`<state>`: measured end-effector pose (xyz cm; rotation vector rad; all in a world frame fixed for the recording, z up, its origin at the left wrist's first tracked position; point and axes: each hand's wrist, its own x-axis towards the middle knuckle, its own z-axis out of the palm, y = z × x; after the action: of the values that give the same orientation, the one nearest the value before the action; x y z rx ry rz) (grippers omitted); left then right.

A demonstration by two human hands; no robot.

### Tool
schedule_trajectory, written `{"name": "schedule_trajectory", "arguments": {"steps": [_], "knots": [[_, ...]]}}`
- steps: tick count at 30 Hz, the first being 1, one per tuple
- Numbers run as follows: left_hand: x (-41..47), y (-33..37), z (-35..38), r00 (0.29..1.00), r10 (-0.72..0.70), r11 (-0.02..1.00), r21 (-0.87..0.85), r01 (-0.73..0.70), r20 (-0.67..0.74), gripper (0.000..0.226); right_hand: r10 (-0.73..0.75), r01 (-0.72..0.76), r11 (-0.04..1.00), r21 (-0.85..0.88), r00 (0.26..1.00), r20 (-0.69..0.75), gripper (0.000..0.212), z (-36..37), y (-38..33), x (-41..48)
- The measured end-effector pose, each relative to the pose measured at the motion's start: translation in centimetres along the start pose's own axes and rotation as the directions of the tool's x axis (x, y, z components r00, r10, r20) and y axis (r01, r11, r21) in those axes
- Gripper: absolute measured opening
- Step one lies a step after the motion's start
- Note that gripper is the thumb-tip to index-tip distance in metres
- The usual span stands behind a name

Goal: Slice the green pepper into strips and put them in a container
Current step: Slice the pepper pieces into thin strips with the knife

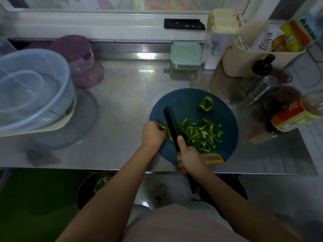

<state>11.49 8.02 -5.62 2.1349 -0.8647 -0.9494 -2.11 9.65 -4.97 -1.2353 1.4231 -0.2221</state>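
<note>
A round dark blue cutting board (181,102) with a yellow handle lies on the steel counter. On its right half sits a pile of green pepper strips (201,135). An uncut pepper chunk (206,103) rests near the board's far edge. My left hand (153,134) holds down a small green pepper piece (167,131) at the board's left edge, fingers curled on it. My right hand (187,157) grips the handle of a black knife (170,123), whose blade lies right beside that piece.
A blue colander (40,81) with a clear bowl inside stands at the left, purple containers (76,58) behind it. A lidded green box (186,55) sits at the back. Bottles (290,116), a shaker (264,88) and a beige caddy (248,58) crowd the right. Below the counter is a dark pan (92,186).
</note>
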Motion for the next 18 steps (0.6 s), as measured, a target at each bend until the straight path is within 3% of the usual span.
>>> {"name": "schedule_trajectory", "arguments": {"steps": [6,11,18], "knots": [[-0.1,0.3,-0.1,0.997,-0.067,0.997,-0.044,0.069,0.044,0.029,0.001,-0.005,0.997,-0.083,0.999,-0.048,0.064,0.6,0.3,0.1],[0.3,0.1,-0.4,0.982,-0.163,0.974,-0.144,0.176,0.1,0.017,0.032,-0.037,0.992,-0.121,0.999,-0.039,0.066,1.0,0.3,0.1],[0.4,-0.3,-0.5,0.985,-0.156,0.97,-0.173,0.168,0.08,0.024,0.018,-0.046,0.954,-0.296,0.995,-0.095,0.073,2.2,-1.5,0.7]]}}
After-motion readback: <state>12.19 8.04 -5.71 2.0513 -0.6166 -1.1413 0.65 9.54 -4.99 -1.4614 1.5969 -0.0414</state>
